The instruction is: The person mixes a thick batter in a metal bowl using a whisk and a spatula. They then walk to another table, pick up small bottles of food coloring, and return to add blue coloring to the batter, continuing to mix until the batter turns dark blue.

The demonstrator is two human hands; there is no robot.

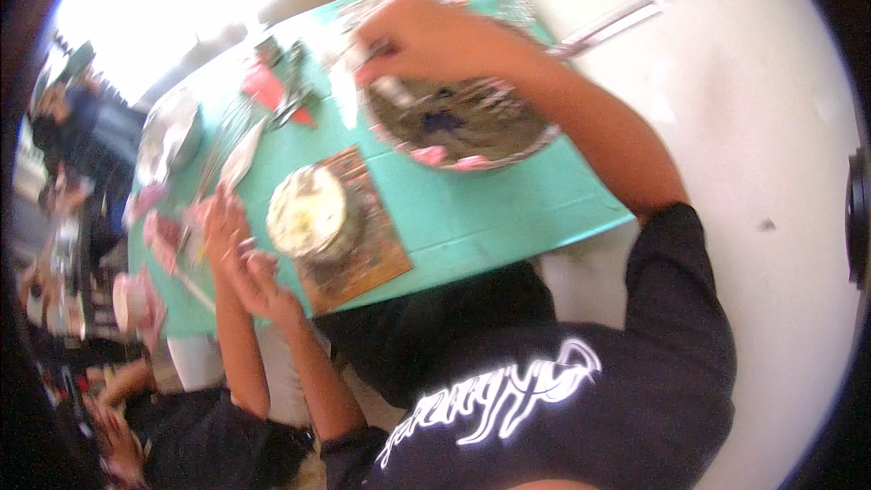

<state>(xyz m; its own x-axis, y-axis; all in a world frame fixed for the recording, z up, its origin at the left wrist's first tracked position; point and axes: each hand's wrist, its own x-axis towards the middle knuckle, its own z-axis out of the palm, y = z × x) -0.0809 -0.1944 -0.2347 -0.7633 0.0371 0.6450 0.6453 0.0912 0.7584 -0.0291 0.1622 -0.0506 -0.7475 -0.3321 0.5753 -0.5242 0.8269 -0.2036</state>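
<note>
My right hand (422,41), blurred by motion, is raised over a large round pan (469,163) with a long metal handle (616,24). Its fingers close around a small utensil (391,90) whose pale end shows below the fist. Dark material coats the inside of the pan, and pink frosting (430,154) clings to its near rim. My left hand (262,286) is at the table's left front side, close to another person's hand (221,231); its fingers are too blurred to read. Right of them, a round cake (309,211) with cream-coloured frosting sits on a brown board (374,245).
A green cloth (469,218) covers the table. Toward its far left are a metal bowl (170,129), a whisk (228,129), a white piping bag (245,153) and a pink-and-red item (265,88). Pink-smeared items (139,299) lie along the left edge. A person in black sits at my left.
</note>
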